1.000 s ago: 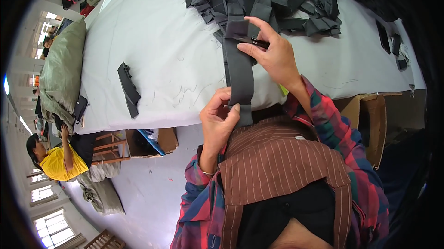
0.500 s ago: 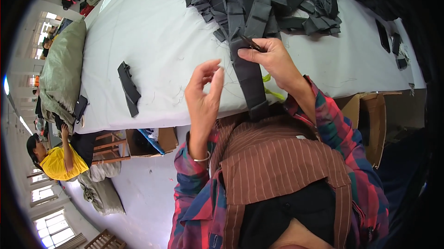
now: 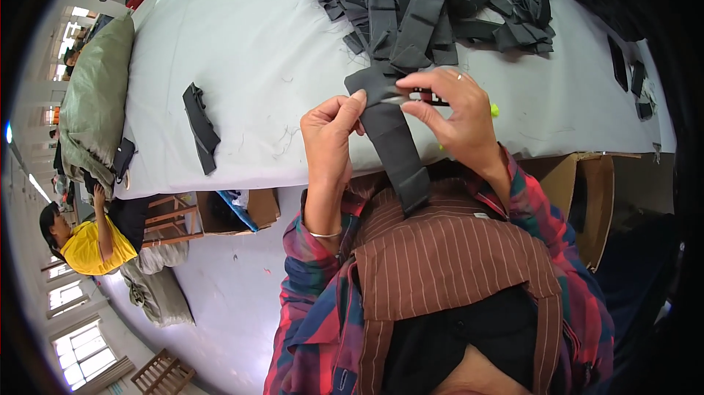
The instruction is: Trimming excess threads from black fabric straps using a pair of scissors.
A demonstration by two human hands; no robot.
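My left hand (image 3: 330,131) pinches the left edge of a dark grey fabric strip (image 3: 396,142) between thumb and fingers. The strip hangs over the table's near edge, its lower end against my striped apron. In my right hand (image 3: 458,112) is a pair of small black-handled thread snips (image 3: 425,96), the blurred metal blades lying over the strip near its upper end. A bit of bright yellow-green material shows beside that hand. Just beyond the strip lies a large heap of similar dark grey strips (image 3: 425,13).
The white-covered table (image 3: 257,57) has a folded dark strip (image 3: 200,129) at left and loose threads. A dark flat object (image 3: 617,63) lies at far right. Below are cardboard boxes (image 3: 583,204). A green sack (image 3: 95,94) and a person in yellow (image 3: 95,244) are at left.
My left hand has closed on the strip. My right hand has shifted right and down, and the snips' blades now point left across the fabric. The strip's upper end has swung left.
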